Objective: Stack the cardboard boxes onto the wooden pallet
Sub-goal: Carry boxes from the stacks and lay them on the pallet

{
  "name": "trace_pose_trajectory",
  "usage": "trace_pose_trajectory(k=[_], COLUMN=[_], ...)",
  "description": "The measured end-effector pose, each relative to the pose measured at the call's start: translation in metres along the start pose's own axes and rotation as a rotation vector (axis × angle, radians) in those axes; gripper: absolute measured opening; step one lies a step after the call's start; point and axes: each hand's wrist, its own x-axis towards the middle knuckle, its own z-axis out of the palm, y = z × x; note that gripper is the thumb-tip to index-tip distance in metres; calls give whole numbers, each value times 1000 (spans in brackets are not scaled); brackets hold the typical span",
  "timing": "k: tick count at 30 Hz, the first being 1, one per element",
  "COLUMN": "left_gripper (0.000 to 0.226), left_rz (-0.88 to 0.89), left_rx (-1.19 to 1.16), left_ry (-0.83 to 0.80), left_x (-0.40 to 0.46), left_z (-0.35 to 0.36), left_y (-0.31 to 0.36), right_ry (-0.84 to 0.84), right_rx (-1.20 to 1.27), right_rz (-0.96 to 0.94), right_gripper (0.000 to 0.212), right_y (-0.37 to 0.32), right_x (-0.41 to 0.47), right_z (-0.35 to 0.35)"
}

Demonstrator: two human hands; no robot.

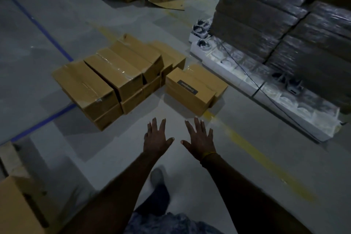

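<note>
Cardboard boxes [114,80]: pile of them sitting on the grey floor [106,157], stacked two deep, well ahead of both hands
Labelled box [190,92]: off on its own, just right of the pile
Left hand [156,138]: fingers spread, palm down, holding nothing
Right hand [200,139]: same deal, spread wide, yellow band [208,154] at the wrist
Wrapped stack [284,30]: far right, shrink-wrapped

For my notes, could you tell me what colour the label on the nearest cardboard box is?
The label is dark, black or near it, with pale lettering; head view.
</note>
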Motion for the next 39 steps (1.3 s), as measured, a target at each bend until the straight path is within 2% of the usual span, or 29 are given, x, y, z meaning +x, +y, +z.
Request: trace_pose_trajectory(k=[11,19,24,29,35,39], left_gripper=[88,88,89,88,86,83], left_rz=[-9,-48,-123,-227,-407,-467], left_rx=[-65,-82,-117,-113,-144,-171], left_ry=[-16,-17,-22,9,0,-5], left_x=[215,315,364,425,509,570], left_z=[-12,-20,-4,18,53,86], left_y=[57,82,100,129,188,217], right_ry=[-29,-63,-117,-164,-256,-294], right_rx=[-85,-81,-86,-113,-112,-102], right_rz=[16,0,-32,-149,-225,-230], right_gripper=[83,82,83,83,83,80], right_y=[78,101,125,164,239,287], right_x=[190,292,360,441,560,634], right_z=[-67,-106,-109,-108,-110,-92])
